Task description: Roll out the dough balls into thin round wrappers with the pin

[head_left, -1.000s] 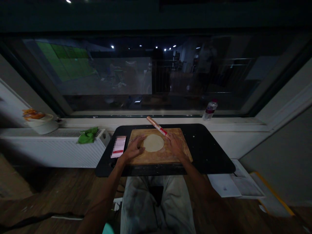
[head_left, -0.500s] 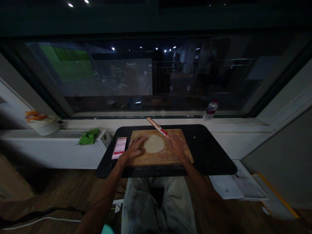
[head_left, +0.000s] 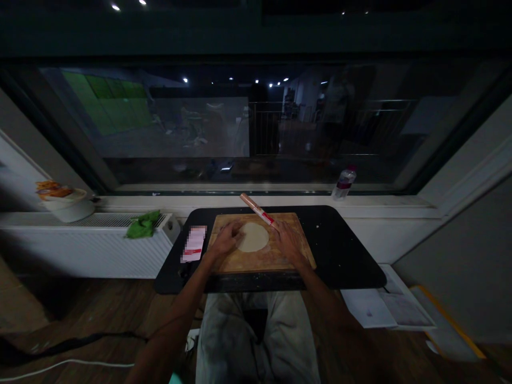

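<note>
A flat round of pale dough (head_left: 253,237) lies on a wooden board (head_left: 260,260) set on a black table (head_left: 344,256). My left hand (head_left: 224,239) rests at the dough's left edge, its fingers curled onto the rim. My right hand (head_left: 286,241) lies flat on the board beside the dough's right edge, fingers stretched forward. A wooden rolling pin (head_left: 258,210) with a red band lies slanted at the board's far edge, just beyond my right fingertips.
A white and red packet (head_left: 194,243) lies on the table left of the board. A green cloth (head_left: 142,224) sits on the radiator, a white bowl (head_left: 66,206) further left. A plastic bottle (head_left: 344,182) stands on the sill. Papers (head_left: 384,306) lie on the floor at right.
My left hand has slid closer to the dough and its fingers have curled onto the edge. My right hand has barely moved.
</note>
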Tool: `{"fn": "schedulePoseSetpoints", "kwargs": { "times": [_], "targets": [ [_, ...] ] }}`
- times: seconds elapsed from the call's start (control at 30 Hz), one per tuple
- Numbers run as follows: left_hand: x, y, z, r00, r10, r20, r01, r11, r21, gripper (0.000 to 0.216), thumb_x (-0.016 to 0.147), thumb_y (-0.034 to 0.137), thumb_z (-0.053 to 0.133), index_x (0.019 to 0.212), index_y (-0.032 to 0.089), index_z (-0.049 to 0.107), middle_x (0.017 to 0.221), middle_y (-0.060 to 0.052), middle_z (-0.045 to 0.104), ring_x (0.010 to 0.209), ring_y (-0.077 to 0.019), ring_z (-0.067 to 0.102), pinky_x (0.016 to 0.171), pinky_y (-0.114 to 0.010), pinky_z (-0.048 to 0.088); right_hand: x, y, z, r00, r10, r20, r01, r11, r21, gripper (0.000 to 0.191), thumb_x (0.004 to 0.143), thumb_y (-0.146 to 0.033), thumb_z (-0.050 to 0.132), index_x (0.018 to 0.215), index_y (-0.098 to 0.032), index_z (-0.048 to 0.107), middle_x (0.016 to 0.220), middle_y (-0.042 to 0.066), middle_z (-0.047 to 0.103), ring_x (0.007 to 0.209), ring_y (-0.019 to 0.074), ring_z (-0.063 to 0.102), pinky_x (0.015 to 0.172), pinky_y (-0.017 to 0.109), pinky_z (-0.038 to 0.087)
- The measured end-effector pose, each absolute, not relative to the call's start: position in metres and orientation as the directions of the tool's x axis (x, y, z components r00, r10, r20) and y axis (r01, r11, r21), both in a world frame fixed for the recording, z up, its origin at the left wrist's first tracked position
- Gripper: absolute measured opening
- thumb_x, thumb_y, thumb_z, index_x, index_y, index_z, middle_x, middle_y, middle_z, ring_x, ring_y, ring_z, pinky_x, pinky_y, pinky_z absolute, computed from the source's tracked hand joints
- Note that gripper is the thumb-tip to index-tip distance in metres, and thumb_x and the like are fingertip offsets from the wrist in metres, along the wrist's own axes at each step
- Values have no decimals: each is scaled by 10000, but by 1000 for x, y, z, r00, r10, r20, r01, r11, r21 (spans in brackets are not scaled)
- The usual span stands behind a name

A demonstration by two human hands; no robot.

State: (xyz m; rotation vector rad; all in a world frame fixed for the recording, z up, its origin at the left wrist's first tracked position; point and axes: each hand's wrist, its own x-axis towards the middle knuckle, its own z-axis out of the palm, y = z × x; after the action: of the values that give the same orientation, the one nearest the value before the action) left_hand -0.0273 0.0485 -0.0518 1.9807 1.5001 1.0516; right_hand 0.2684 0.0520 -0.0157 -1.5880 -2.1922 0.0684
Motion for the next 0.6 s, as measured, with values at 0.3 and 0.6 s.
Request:
{"fn": "schedulePoseSetpoints", "kwargs": {
  "times": [0.3,0.6],
  "targets": [
    [-10,42,-58,-27,946,323,710,-209,672,450,1001,263,768,1448,224,735,1552,-143,724,1485,-358,613,1341,-622,404,269,53,-17,-262,921,289,897,343,-280,425,1210,-353,379,1474,-188,669,1430,152,746,1304,297,679,1134,388,514],
    [-6,36,-54,-8,934,357,754,-229,616,436,1034,255,695,1469,231,723,1564,-119,713,1473,-329,607,1335,-573,410,270,55,-23,-258,908,329,882,361,-303,412,1208,-364,381,1460,-221,674,1400,140,754,1279,289,683,1102,378,521]
  ]
}}
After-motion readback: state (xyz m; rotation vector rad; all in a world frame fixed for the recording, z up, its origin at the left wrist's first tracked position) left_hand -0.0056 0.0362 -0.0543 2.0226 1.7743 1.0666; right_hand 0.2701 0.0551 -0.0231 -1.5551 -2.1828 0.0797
